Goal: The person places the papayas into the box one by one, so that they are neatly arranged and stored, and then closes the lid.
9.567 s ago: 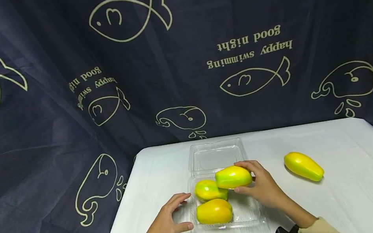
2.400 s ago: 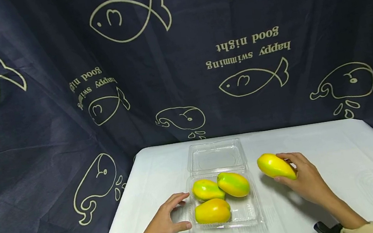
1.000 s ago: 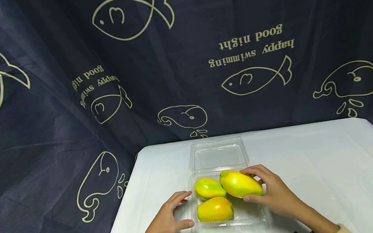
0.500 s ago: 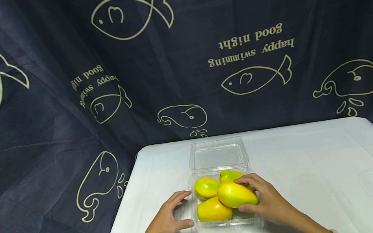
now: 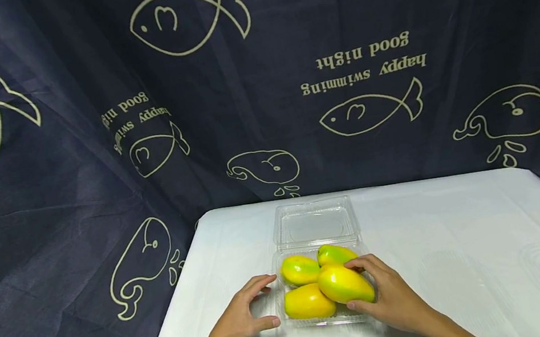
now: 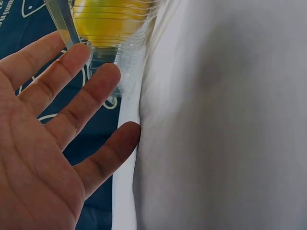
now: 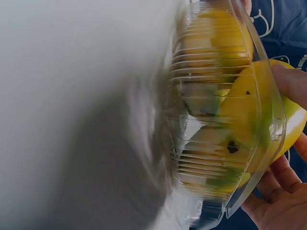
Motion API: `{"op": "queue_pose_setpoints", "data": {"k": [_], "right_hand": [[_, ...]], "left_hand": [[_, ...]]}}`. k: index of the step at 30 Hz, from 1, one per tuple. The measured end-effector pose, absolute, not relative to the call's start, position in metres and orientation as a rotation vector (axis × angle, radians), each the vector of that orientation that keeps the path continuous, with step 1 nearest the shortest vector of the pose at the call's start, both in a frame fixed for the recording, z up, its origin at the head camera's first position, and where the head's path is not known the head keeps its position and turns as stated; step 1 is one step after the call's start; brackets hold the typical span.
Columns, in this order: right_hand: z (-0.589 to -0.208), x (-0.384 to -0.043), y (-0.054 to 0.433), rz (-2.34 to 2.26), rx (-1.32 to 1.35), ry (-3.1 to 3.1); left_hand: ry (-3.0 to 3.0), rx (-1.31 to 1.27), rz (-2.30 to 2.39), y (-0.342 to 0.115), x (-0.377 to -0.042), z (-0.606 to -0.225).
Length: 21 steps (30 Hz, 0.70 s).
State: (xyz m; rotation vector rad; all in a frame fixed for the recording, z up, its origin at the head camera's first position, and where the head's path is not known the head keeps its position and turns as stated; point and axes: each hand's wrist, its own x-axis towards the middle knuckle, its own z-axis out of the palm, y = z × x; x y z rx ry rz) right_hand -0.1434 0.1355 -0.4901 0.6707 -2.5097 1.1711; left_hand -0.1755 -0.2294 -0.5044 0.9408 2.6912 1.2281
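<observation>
A clear plastic clamshell box [image 5: 292,324] lies opened out on the table, with yellow-green papayas in its base. My right hand [image 5: 392,295] grips one papaya [image 5: 343,283] between thumb and fingers, at the base's right side. In the right wrist view this papaya [image 7: 292,120] sits partly above the rim, leaning over the others. Around it in the base are a back-left papaya [image 5: 299,270], a front-left papaya [image 5: 308,302] and a back-right papaya [image 5: 335,253]. My left hand [image 5: 239,318] is at the box's left edge, fingers spread and holding nothing; its fingertips [image 6: 79,50] are close to the rim.
The box's clear lid [image 5: 315,224] lies folded back behind the base. A white cloth covers the table [image 5: 467,244]. Dark fabric [image 5: 257,78] with fish and whale drawings hangs behind and to the left.
My right hand picked up the papaya from the table's right side and brought it left into the box, then lowered it toward the front right. The earlier papaya was let go. My left hand stays put.
</observation>
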Motion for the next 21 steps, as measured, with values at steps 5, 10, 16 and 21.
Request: {"op": "queue_pose_setpoints", "data": {"k": [5, 10, 16, 21], "right_hand": [[-0.4933, -0.1417, 0.1360, 1.143, 0.653, -2.501], [-0.4954, -0.1395, 0.1366, 1.112, 0.641, -2.509], [-0.4980, -0.1384, 0.1386, 1.101, 0.641, -2.519], [-0.4989, -0.1362, 0.1391, 1.082, 0.624, -2.540]], "left_hand": [[2.693, 0.942, 1.235, -0.2296, -0.1753, -0.5050], [2.698, 0.904, 1.221, -0.2309, -0.1758, -0.5068], [2.700, 0.894, 1.219, -0.2310, -0.1757, -0.5052], [2.695, 0.885, 1.217, -0.2307, -0.1752, -0.5054]]}}
